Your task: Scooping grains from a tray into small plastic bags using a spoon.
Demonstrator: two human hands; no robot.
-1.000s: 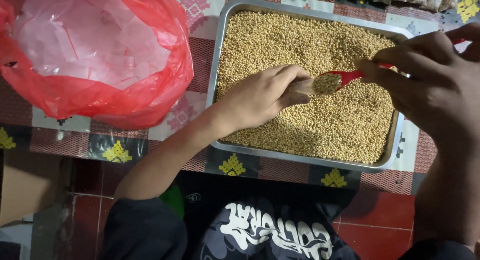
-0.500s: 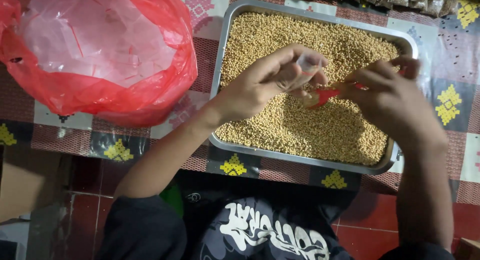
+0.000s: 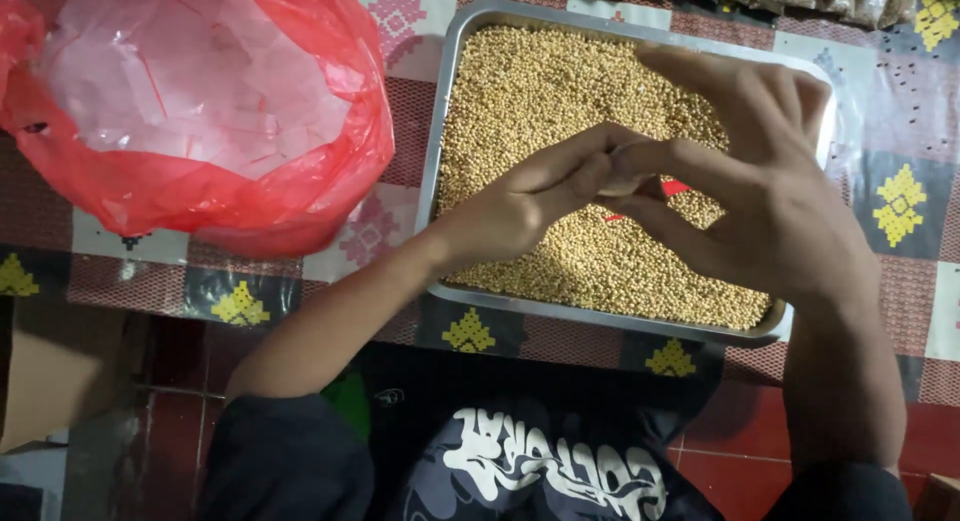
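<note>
Left of the tray (image 3: 437, 161), a red plastic bag (image 3: 200, 111) sits slumped with its mouth open on the patterned counter (image 3: 400, 21), holding a heap of thin clear plastic, well apart from both hands. The tray itself is a shallow metal pan filled nearly level with small tan grains (image 3: 520, 91). Over the middle of the tray the left hand (image 3: 510, 206) reaches in from the near side, its fingertips pinched together on something small and pale, apparently the top of a little clear packet, though most of it is hidden. Just right of it, touching it fingertip to fingertip, the right hand (image 3: 770, 201) arches over the grains with the thumb and forefinger closed on the same small thing and the other fingers spread. A sliver of a red scoop (image 3: 675, 188) shows beneath the right hand, above the grains; whether the hand holds it or it lies in the tray cannot be told. To do this pinching well, I judge both hands should stay over the tray so that spilled grains fall back in, and keep the packet upright while its top is worked.
</note>
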